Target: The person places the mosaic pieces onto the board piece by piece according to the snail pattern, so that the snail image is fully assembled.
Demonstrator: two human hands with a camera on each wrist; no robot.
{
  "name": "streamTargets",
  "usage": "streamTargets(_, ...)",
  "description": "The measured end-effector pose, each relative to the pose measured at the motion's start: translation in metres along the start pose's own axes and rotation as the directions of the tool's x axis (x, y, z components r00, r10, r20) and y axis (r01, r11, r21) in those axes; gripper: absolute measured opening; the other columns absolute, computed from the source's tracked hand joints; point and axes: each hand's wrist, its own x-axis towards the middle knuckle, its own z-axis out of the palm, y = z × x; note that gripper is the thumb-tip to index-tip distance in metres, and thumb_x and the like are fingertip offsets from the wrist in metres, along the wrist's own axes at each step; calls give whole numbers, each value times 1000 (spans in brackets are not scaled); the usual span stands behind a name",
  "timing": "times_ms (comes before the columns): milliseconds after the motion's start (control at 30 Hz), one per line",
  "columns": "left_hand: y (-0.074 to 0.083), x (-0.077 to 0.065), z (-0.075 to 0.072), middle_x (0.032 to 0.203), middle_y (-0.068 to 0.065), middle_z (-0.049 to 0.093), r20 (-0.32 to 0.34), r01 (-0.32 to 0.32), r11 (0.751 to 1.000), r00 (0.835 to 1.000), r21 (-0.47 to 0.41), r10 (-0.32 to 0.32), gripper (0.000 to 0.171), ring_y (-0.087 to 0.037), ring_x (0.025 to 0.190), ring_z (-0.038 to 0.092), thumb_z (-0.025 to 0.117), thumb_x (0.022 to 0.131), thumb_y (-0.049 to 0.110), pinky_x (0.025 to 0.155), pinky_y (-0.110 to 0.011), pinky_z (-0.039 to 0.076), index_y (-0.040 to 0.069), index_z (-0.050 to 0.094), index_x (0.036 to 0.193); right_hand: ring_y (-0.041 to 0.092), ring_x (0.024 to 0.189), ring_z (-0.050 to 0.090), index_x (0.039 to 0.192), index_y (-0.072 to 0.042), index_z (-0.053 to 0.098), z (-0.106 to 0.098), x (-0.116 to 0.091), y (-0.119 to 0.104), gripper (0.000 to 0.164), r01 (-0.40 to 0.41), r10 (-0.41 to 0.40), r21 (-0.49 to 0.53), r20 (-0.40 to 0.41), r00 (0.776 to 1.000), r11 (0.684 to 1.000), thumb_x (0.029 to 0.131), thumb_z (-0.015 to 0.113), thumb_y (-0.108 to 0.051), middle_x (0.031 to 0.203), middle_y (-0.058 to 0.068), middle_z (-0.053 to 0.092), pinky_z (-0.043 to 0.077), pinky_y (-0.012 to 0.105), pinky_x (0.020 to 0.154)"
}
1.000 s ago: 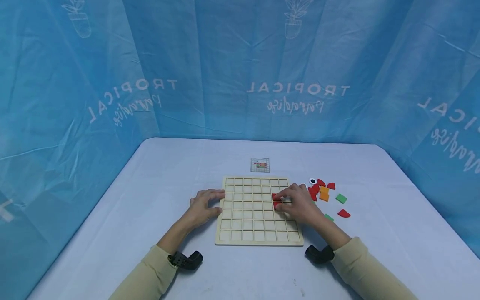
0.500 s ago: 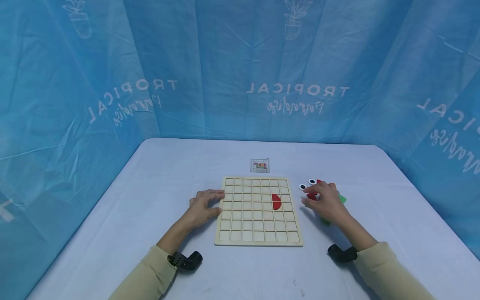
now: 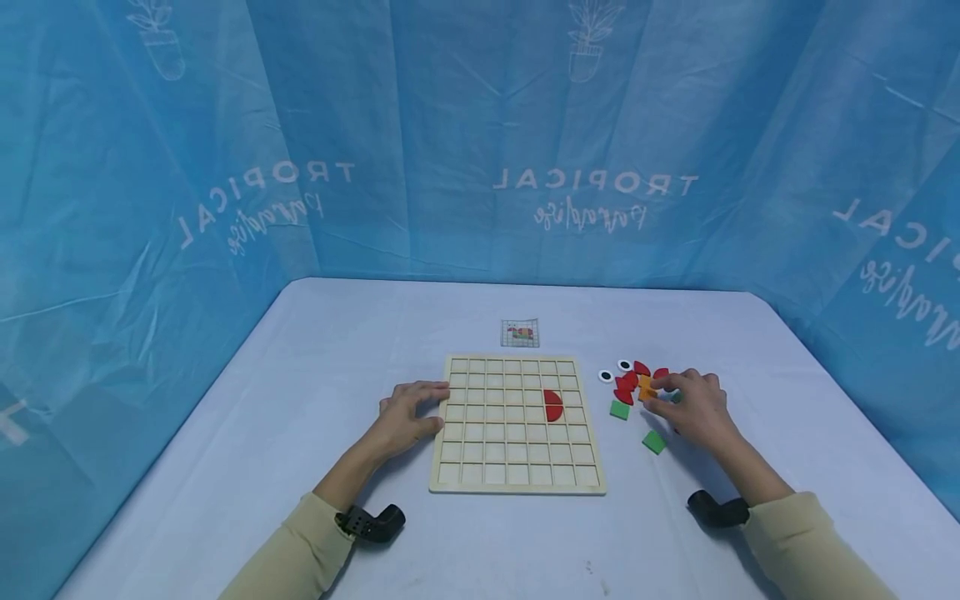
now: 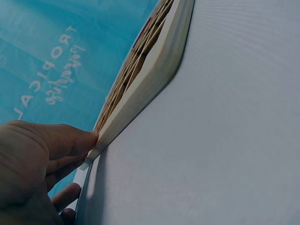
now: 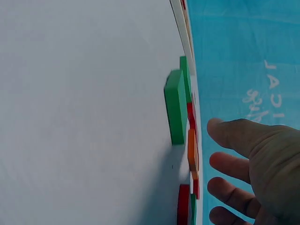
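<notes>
A pale wooden grid board [image 3: 517, 483] lies on the table, with two red quarter-circle pieces [image 3: 553, 408] forming a half circle on its right side. My left hand [image 3: 405, 417] touches the board's left edge with its fingers and thumb spread along it. In the left wrist view the thumb [image 4: 75, 140] rests on the rim. My right hand [image 3: 697, 408] hovers at the loose pieces, thumb and fingers apart, nearest the orange square pieces [image 3: 646, 388]. Nothing shows between the fingers in the right wrist view. Part of the pieces is hidden behind this hand.
Around the right hand lie green squares [image 3: 654, 442], red pieces [image 3: 624, 397] and two white round eye pieces [image 3: 606, 376]. Behind the board lies a small picture card [image 3: 520, 332] with a grid. A blue curtain [image 3: 480, 142] surrounds the table's back and sides.
My right hand has left the red pieces on the board and moved right, over the loose pieces, uncovering the red half circle. The left hand has stayed at the board's edge.
</notes>
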Motion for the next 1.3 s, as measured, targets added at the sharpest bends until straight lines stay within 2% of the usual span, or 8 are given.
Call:
streamTargets(367, -1, -1, 1, 140, -3, 51, 1, 2, 1000, 1000, -1, -2, 42, -27, 135, 29, 66, 81, 9, 105, -55, 9, 8, 61, 124, 45, 113, 35, 113, -2, 66, 2, 5, 18, 48, -36, 37, -22, 26, 999, 999, 75, 76, -28, 118, 28, 50, 39, 57, 82)
streamTargets(733, 1, -2, 0, 140, -4, 51, 3, -8, 1000, 1000, 0, 8, 43, -27, 135, 29, 66, 82, 10, 102, -52, 12, 7, 61, 124, 44, 112, 34, 110, -5, 68, 4, 10, 22, 46, 17, -16, -56, 11, 1000, 998, 72, 79, -28, 114, 27, 51, 36, 57, 83)
streamTargets(1300, 1, -1, 0, 139, -3, 52, -8, -12, 1000, 1000, 6, 12, 42, -27, 134, 31, 67, 81, 9, 100, -50, 14, 8, 61, 123, 43, 109, 36, 106, -6, 70, 2, 8, 19, 40, 44, -43, -54, 6, 999, 998, 72, 79, -25, 112, 26, 52, 37, 56, 82)
